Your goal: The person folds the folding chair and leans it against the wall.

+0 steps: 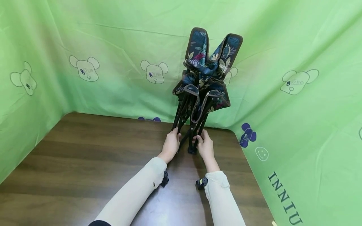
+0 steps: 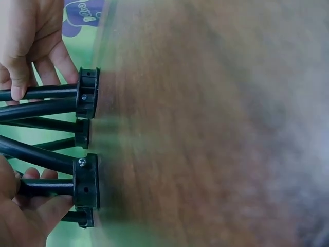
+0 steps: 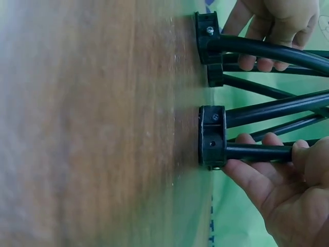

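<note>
A folding chair (image 1: pixel 203 70) with dark blue floral fabric and black tube legs stands partly folded near the table's back edge, its top leaning slightly right in the head view. My left hand (image 1: pixel 171 142) grips a leg tube on the left side, low down. On the right side, the fingers and thumb of my right hand (image 1: pixel 206 146) are curled round another leg. Black plastic feet (image 2: pixel 86 185) end the tubes close to the tabletop in the left wrist view. From the right wrist, a bracket-like foot (image 3: pixel 212 135) shows just beside the right hand's fingers.
A brown wood-grain table (image 1: pixel 85 163) lies beneath both arms. Green cloth (image 1: pixel 118 40) printed with bear heads hangs behind it and along both sides, close behind the chair. Small black devices (image 1: pixel 201 183) are worn at the wrists.
</note>
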A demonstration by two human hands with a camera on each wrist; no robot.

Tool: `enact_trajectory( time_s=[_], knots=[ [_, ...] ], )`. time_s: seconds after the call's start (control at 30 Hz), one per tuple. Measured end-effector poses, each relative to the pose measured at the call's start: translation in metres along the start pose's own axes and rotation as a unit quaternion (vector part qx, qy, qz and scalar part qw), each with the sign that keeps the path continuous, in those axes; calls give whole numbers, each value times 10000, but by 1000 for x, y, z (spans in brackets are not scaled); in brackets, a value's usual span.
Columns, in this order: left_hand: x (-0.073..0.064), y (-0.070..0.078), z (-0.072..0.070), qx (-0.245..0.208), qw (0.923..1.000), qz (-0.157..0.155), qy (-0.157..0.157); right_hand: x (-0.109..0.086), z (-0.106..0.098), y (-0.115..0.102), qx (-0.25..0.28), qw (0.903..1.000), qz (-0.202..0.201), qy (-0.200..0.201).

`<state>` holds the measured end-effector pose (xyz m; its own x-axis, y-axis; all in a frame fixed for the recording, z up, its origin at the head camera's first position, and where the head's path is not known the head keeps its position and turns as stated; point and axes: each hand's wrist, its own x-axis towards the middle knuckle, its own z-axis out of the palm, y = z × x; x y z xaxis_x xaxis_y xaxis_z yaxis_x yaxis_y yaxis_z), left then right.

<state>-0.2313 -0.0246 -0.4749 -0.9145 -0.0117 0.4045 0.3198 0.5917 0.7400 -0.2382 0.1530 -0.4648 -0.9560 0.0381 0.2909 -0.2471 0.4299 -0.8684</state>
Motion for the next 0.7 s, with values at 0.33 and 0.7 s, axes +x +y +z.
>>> enact_trajectory(
  time_s=[0.33,0.7],
  knots=[
    [-1,-7,2,-56,9998,65,-179,0,-1,5,-8,10000,-56,-74],
    [3,-7,-2,-408,9988,92,-273,3,-1,2,-29,9999,79,-57]
  ],
)
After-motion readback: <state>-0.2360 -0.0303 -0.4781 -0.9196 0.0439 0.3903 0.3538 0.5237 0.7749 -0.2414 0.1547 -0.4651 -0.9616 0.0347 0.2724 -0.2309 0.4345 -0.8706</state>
